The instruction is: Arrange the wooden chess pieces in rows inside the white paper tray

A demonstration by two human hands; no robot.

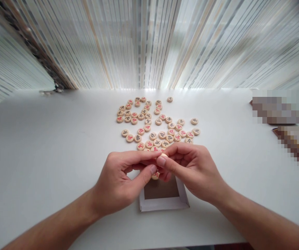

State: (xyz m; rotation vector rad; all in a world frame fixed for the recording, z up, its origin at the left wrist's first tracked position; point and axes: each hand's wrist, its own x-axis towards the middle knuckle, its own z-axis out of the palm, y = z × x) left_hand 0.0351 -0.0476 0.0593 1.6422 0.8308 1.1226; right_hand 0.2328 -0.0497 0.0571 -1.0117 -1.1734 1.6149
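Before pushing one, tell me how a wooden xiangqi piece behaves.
A wooden xiangqi piece looks rigid and light. Lying flat, it should slide, not tip. On edge, like the one between the left hand and right hand, it may roll.

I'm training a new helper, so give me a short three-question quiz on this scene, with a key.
1. True or false: every one of the loose xiangqi pieces on the white table has black characters.
2. Which is nearer the person: those pieces or the white-rimmed tray?
3. Fill the gap: the raised wooden piece is pinched between the fingertips of the left hand and the ___ hand.

Key:
1. False, some characters are red.
2. The tray.
3. The right hand.
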